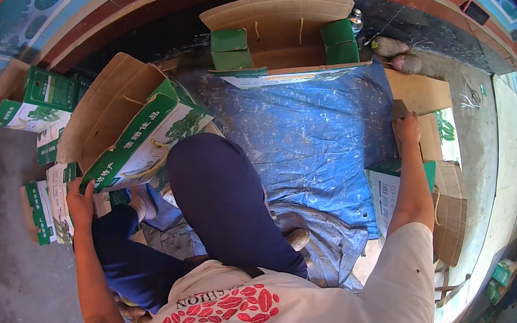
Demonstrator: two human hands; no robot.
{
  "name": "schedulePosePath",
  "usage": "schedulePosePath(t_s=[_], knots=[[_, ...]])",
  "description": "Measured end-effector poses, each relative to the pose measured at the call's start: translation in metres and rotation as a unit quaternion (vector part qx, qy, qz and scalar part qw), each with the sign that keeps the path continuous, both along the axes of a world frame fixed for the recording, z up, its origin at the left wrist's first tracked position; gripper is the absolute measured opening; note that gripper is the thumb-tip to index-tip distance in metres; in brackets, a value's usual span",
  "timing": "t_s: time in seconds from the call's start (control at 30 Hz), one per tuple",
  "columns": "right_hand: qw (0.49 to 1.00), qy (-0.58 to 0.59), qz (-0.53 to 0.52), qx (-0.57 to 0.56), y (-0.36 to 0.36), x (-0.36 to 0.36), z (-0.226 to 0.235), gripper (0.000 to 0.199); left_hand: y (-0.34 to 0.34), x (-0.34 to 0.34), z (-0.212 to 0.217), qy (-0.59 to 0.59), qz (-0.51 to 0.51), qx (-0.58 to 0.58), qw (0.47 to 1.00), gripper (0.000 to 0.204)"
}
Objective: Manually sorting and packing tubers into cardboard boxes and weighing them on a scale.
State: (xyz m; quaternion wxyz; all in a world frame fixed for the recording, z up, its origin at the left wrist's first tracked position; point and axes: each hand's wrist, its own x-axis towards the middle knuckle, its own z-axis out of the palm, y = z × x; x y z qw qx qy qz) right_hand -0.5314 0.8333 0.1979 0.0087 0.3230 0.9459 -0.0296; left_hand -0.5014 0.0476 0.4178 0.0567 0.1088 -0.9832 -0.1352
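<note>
— Left hand (80,201)?
— Clamped on the near lower corner of a green and white carton (143,135), held tilted at the left, brown flaps open.

— Right hand (407,126)?
— Stretched to the right, fingers closed over the edge of a flat brown cardboard sheet (432,141) above another green carton (393,190).

— Around them?
— Blue tarp (302,134) spread on the floor between; open box with small green cartons (276,32) at the far side; more green cartons (42,98) stacked far left.
</note>
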Motion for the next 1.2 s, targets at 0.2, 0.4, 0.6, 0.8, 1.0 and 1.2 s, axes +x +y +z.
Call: schedulePosePath(t_s=[0.2,0.4,0.6,0.8,1.0,1.2], knots=[[0.995,-0.088,0.023,-0.043,0.039,-0.017,-0.029,0.039,0.009,0.002,0.003,0.013,0.02,0.023,0.999,0.018],[0.994,-0.055,0.045,-0.087,0.036,-0.005,-0.035,0.034,0.003,0.005,-0.001,0.021,0.03,0.02,0.999,0.021],[0.979,0.189,0.068,0.031,0.115,0.018,-0.001,0.027,0.014,-0.001,-0.006,0.021,0.017,0.015,1.0,0.021],[0.905,0.419,-0.013,0.066,0.112,0.015,0.121,0.018,0.002,0.008,-0.004,0.048,0.019,0.027,0.998,0.02],[0.818,0.566,-0.026,0.096,0.081,0.025,0.199,0.02,0.002,0.003,-0.005,0.038,-0.016,-0.004,0.999,0.021],[0.82,0.567,-0.078,0.016,0.019,0.03,0.23,0.026,0.012,0.003,-0.002,0.073,-0.046,-0.005,0.996,0.018]])
